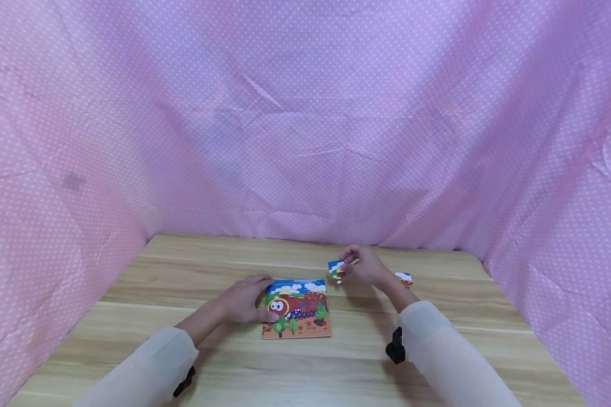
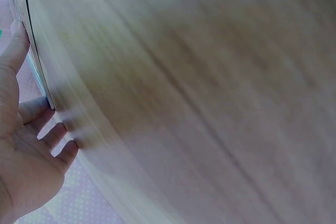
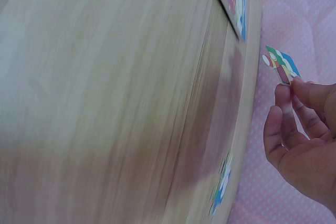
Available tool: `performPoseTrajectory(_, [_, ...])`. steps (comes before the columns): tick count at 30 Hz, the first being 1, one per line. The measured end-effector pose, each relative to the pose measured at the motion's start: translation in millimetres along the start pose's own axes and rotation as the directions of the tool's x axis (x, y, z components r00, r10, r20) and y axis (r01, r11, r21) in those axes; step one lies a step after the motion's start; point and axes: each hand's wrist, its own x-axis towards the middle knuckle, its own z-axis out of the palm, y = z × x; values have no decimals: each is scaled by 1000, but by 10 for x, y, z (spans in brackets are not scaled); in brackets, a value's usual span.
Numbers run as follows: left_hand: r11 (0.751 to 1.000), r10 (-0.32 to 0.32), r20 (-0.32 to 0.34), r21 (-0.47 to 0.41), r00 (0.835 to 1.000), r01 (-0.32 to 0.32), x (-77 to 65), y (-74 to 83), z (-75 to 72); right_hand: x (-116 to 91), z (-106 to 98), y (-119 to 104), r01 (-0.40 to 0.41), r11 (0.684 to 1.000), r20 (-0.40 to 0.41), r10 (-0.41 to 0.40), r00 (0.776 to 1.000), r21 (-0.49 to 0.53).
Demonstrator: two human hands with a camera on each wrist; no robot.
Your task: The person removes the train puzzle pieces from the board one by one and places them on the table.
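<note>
A square puzzle board [image 1: 305, 311] with a red cartoon train lies flat on the wooden table. My left hand [image 1: 244, 299] holds it by its left side, the thumb over the picture and the index finger at the far left corner; in the left wrist view this hand [image 2: 31, 145] shows beside the board's edge. Raised beyond the board's far right corner, my right hand [image 1: 364, 265] pinches a jigsaw piece [image 1: 335, 267] between thumb and fingertips. The right wrist view shows the piece [image 3: 283, 62] with blue sky, white cloud and green, tilted above the table.
Another part of the puzzle [image 1: 403, 278] lies on the table [image 1: 285, 373] to the right, partly behind my right forearm. A pink dotted cloth [image 1: 305, 141] hangs around the table's back and sides. Each wrist carries a black camera mount [image 1: 396, 346].
</note>
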Motion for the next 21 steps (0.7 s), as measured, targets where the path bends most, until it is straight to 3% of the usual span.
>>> performPoseTrajectory(8, [1000,7,4,14,1000,-7,4,0,-5,-27,-189,194,-22,995,-53,17,998,-94])
performPoseTrajectory(21, [1000,19,9,16,1000,-19,-18,16,-31,22,-194,445,-56,998,-103,54,993,-18])
